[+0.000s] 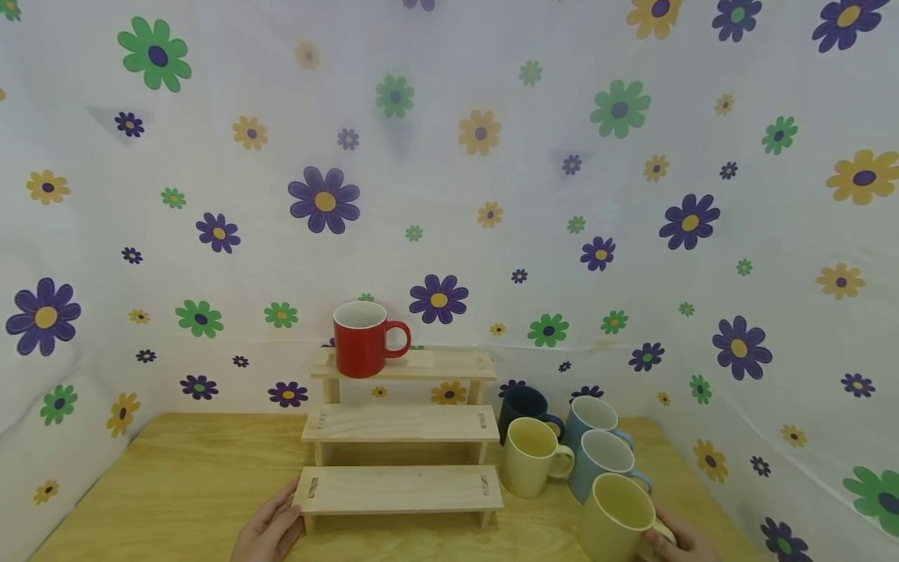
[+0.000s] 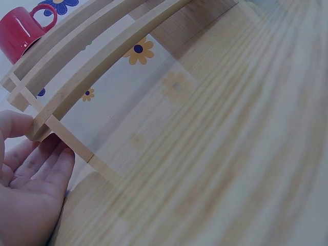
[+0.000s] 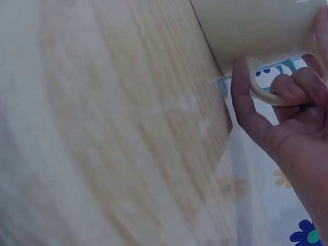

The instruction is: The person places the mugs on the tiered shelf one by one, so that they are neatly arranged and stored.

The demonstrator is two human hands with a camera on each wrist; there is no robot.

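A three-tier wooden rack (image 1: 403, 490) stands on the table, a red mug (image 1: 360, 343) upright on the left of its top tier. My left hand (image 1: 270, 527) holds the left end of the lowest tier; in the left wrist view the thumb of that hand (image 2: 36, 177) is on top of the board (image 2: 77, 92) and the fingers are beneath. At the right front, my right hand (image 1: 677, 540) grips the handle of a yellow mug (image 1: 612, 519). The right wrist view shows fingers of this hand (image 3: 297, 118) curled through the handle, against the mug (image 3: 256, 31).
Right of the rack stand a dark blue mug (image 1: 523, 406), another yellow mug (image 1: 528, 460) and two light blue mugs (image 1: 590, 417), (image 1: 597, 468) close together. A flowered cloth (image 1: 435, 172) hangs behind and beside the wooden table (image 1: 175, 484).
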